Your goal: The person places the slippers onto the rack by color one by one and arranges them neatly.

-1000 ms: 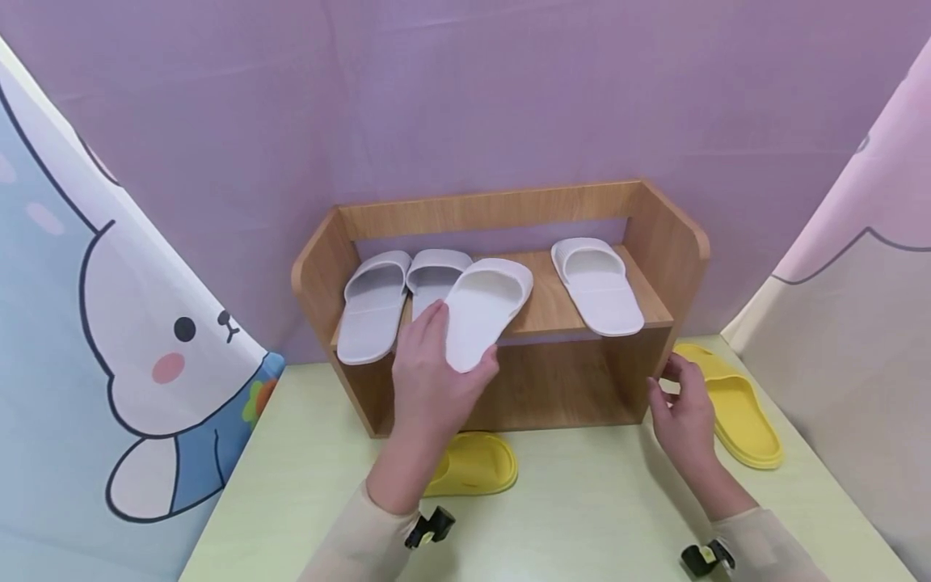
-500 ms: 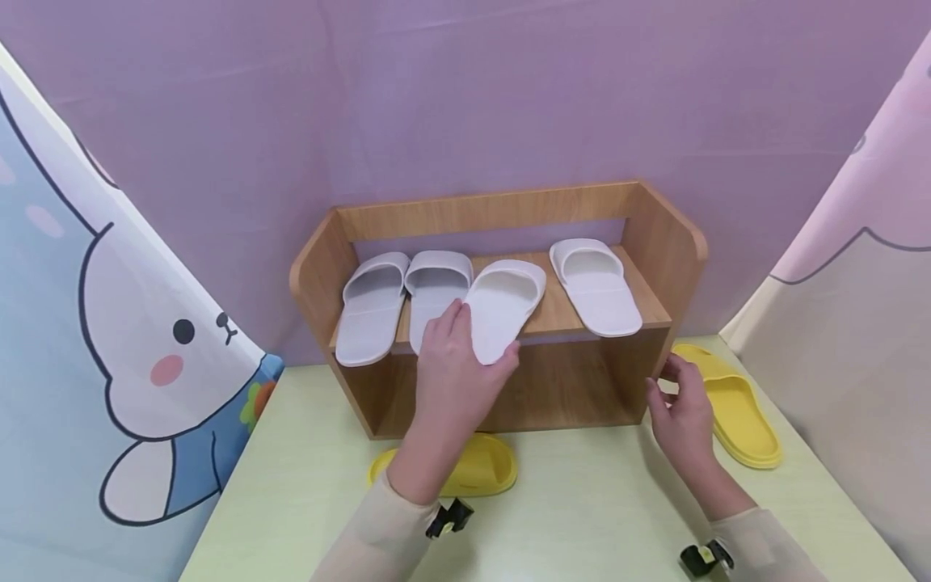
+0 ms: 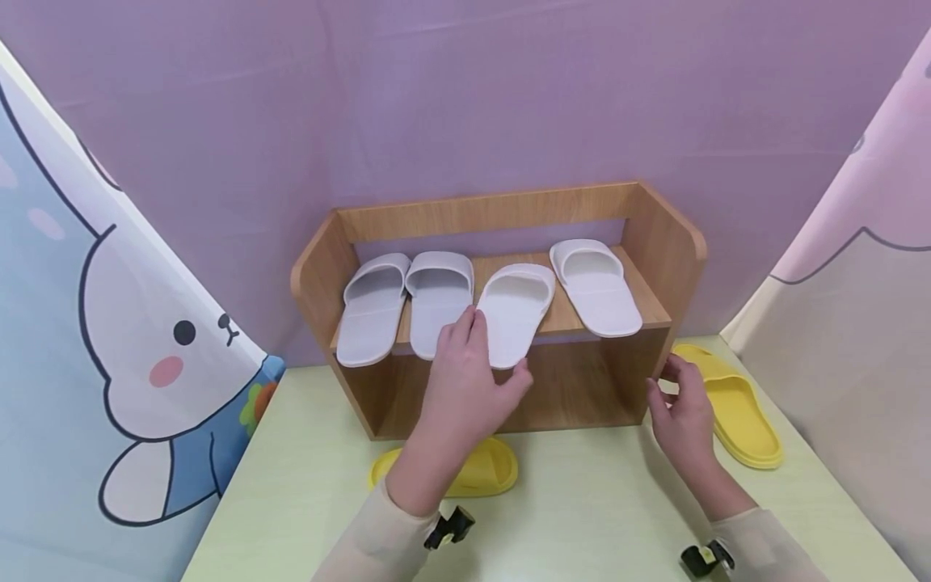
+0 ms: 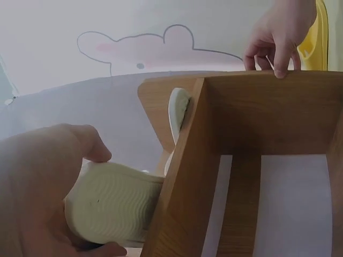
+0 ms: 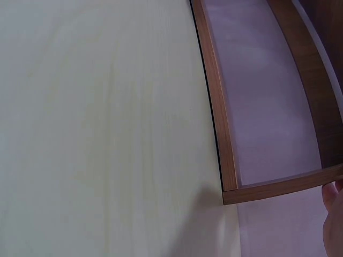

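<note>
My left hand (image 3: 465, 388) pinches the heel end of a white slipper (image 3: 512, 323) between thumb and fingers. It leans over the top shelf of a small wooden shoe rack (image 3: 494, 212), toe toward the back. From the left wrist view, its ridged sole (image 4: 120, 201) shows, close against the shelf edge. Two white slippers stand side by side at the left, the outer one (image 3: 372, 315) beside the end panel. Another white slipper (image 3: 602, 295) sits at the right. My right hand (image 3: 684, 412) holds the front edge of the rack's right side panel.
A yellow slipper (image 3: 487, 469) lies sideways in front of the rack, partly hidden by my left forearm. Another yellow slipper (image 3: 738, 412) is right of the rack, behind my right hand. The rack stands on a pale tabletop (image 3: 582, 501) against a purple cloth (image 3: 480, 97).
My left hand has moved to the right with the white slipper, which has turned straighter and now shows a gap from its left neighbour. My right hand has stayed at the rack.
</note>
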Available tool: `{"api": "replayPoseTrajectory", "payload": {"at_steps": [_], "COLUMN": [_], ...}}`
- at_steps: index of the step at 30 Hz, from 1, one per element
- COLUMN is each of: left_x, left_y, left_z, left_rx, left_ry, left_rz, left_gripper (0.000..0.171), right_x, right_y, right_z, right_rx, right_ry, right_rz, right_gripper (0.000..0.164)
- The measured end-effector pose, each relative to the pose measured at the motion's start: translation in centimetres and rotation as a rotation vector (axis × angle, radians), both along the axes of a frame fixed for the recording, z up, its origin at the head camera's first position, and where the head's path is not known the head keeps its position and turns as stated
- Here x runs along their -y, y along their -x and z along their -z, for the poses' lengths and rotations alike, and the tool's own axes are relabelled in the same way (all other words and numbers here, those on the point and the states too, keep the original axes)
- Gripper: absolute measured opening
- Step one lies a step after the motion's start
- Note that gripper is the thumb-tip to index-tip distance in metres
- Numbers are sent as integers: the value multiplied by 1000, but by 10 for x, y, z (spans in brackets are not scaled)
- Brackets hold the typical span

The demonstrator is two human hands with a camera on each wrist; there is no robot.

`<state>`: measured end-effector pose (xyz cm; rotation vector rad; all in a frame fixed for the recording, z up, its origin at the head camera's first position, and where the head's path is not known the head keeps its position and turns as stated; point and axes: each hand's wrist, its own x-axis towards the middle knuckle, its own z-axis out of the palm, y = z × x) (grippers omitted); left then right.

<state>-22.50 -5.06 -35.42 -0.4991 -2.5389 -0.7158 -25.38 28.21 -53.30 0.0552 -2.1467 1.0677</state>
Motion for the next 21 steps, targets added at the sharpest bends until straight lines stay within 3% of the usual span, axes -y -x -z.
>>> {"api": "replayPoseTrajectory", "payload": {"at_steps": [10, 21], "left_x": [-14, -35], "left_y": [2, 19], "left_z": [-2, -2], "left_rx": [2, 52], "left_ry": [-16, 33], "left_rz": [-36, -93], "left_gripper": [87, 90], "right_x": [-1, -1], "right_y": [1, 1], "right_z": [0, 1], "right_rx": [-6, -4], "right_ry": [-3, -1], "right_rz": [-10, -12], "right_gripper": [52, 51]}}
